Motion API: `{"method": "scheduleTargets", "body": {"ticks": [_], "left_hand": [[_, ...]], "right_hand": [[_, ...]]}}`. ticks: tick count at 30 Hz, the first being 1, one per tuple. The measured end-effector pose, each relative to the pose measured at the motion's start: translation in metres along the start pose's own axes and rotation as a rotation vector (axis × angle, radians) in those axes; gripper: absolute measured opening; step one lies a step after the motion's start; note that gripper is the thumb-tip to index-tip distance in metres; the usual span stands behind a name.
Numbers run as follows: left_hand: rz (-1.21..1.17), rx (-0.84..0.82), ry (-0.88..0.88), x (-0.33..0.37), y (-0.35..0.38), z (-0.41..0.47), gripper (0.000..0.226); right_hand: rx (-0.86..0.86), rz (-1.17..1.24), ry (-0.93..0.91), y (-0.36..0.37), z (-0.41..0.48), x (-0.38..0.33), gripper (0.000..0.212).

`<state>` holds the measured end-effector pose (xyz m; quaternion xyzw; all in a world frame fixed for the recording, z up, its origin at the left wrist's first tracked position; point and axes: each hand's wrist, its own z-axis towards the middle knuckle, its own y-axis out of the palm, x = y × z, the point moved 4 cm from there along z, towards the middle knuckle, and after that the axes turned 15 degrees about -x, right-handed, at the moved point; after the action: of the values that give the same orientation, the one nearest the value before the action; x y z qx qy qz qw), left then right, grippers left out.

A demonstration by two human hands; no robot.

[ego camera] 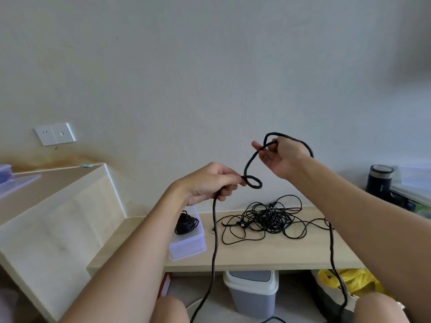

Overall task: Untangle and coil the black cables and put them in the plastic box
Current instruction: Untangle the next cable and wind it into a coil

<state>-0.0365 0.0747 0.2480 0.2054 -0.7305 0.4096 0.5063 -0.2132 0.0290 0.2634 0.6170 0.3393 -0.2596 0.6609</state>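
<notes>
Both hands are raised in front of the wall (pixel 210 66), above the desk (pixel 256 257). The left hand (pixel 210 183) is closed round a thick black cable (pixel 213 241), fingers curled, gripping it at the point where a small closed loop forms just past the fingertips. From the underside of this hand one strand hangs straight down, past the front edge of the desk, toward the floor. From the loop the cable rises in a curve to the right hand (pixel 284 157), which sits higher and pinches it between thumb and curled fingers. Beyond that pinch the cable arcs over the top of the hand, passes behind the wrist and drops along the far side of the right forearm, again below desk level. A tangle of thin black cables (pixel 268 217) lies on the desk against the wall, below the right hand, with loose strands spreading out on both sides. The plastic box (pixel 189 243) stands on the desk to the left of the tangle, apart from it, partly hidden by the left forearm; a coiled cable (pixel 186 223) lies inside. A dark canister (pixel 379 180) stands at the far right. A white socket plate (pixel 54 134) is fixed to the wall at left, above a pale wooden cabinet (pixel 58 206). Under the desk stand a grey bin (pixel 253 292) and a yellow bag (pixel 349 279)
</notes>
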Motion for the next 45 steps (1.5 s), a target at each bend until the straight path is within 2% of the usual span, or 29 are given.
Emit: {"method": "scheduleTargets", "body": {"ticks": [1, 3, 5, 7, 9, 11, 13, 17, 23, 30, 35, 39, 41, 43, 45], "left_hand": [[0.007, 0.02, 0.014, 0.004, 0.0, 0.0, 0.023], [0.055, 0.169, 0.068, 0.01, -0.002, 0.003, 0.027], [0.122, 0.337, 0.119, 0.014, -0.005, 0.006, 0.03], [0.153, 0.441, 0.145, 0.014, -0.007, 0.01, 0.03], [0.156, 0.496, 0.165, 0.013, -0.006, 0.011, 0.029], [0.166, 0.523, 0.182, 0.014, -0.004, 0.01, 0.028], [0.187, 0.516, 0.187, 0.015, -0.001, 0.009, 0.025], [0.35, 0.551, 0.173, 0.017, 0.0, 0.009, 0.023], [0.464, 0.656, 0.23, 0.02, 0.008, 0.005, 0.02], [0.365, 0.726, 0.373, 0.037, 0.004, -0.004, 0.017], [0.396, 0.791, 0.356, 0.03, -0.014, -0.017, 0.015], [0.67, 0.755, 0.261, 0.024, -0.013, -0.018, 0.013], [0.701, 0.674, 0.189, 0.026, -0.011, -0.017, 0.015], [0.585, 0.498, 0.124, 0.034, -0.008, -0.018, 0.015], [0.391, 0.28, 0.032, 0.04, 0.002, -0.018, 0.027]], "right_hand": [[-0.015, 0.002, 0.012, -0.001, 0.0, 0.001, 0.024], [-0.123, -0.034, 0.071, 0.002, -0.002, 0.005, 0.022], [-0.258, -0.164, 0.165, 0.01, -0.007, 0.016, 0.022], [-0.317, -0.251, 0.237, 0.018, -0.013, 0.028, 0.023], [-0.34, -0.21, 0.307, 0.024, -0.019, 0.038, 0.027], [-0.378, -0.06, 0.36, 0.028, -0.023, 0.045, 0.029], [-0.399, 0.027, 0.355, 0.029, -0.023, 0.051, 0.024], [-0.343, 0.093, 0.329, 0.03, -0.02, 0.06, 0.024], [-0.25, 0.043, 0.465, 0.017, -0.015, 0.051, 0.023], [-0.227, 0.041, 0.476, 0.008, -0.014, 0.053, 0.027], [-0.127, 0.126, 0.474, 0.001, -0.014, 0.042, 0.021], [-0.047, 0.146, 0.421, 0.001, -0.009, 0.029, 0.022], [-0.074, 0.103, 0.395, 0.006, -0.011, 0.031, 0.025], [-0.112, 0.062, 0.378, 0.011, -0.015, 0.037, 0.028], [-0.128, 0.033, 0.371, 0.015, -0.019, 0.043, 0.032]]}}
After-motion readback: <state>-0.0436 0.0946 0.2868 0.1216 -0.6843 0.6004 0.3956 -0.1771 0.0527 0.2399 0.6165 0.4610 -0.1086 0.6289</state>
